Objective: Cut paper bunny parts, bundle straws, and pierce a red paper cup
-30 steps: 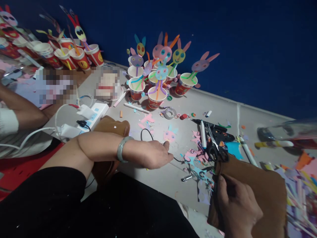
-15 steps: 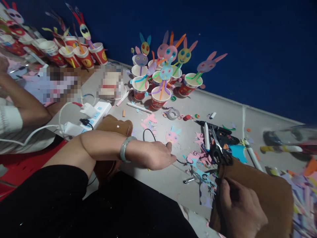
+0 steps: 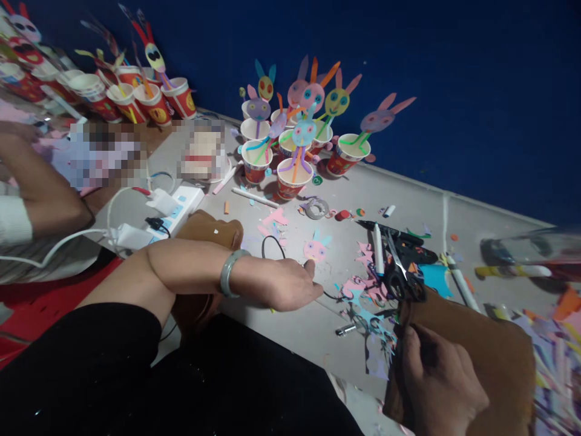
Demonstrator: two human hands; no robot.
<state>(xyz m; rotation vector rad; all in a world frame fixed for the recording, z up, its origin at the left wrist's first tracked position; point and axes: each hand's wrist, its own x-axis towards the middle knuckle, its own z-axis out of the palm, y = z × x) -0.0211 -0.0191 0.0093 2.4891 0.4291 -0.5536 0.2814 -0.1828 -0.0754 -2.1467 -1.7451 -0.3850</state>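
Note:
My left hand (image 3: 290, 284), with a pale green bangle (image 3: 230, 272) on its wrist, hovers over the grey table, thumb and fingers pinched together. What it pinches is too small to make out; a faint thin line runs from the fingertips to the right. A black cord (image 3: 273, 238) passes behind this hand. Just beyond lies a pink paper rabbit face (image 3: 314, 249) with blue ears. My right hand (image 3: 442, 378) is closed, fingers curled, against a brown leather-like piece (image 3: 494, 351). Whatever its fingers hold is hidden. Black-handled scissors (image 3: 402, 275) lie above it.
Paper cups with rabbit faces (image 3: 295, 178) stand along the blue wall. Paper scraps (image 3: 365, 293), a tape roll (image 3: 316, 208) and markers (image 3: 379, 249) litter the table. A power strip (image 3: 184, 209) with cables sits left, near a co-worker's arm (image 3: 49, 191). A bottle (image 3: 517, 248) lies right.
The co-worker's arm at the left has shifted slightly. My own hands are practically still.

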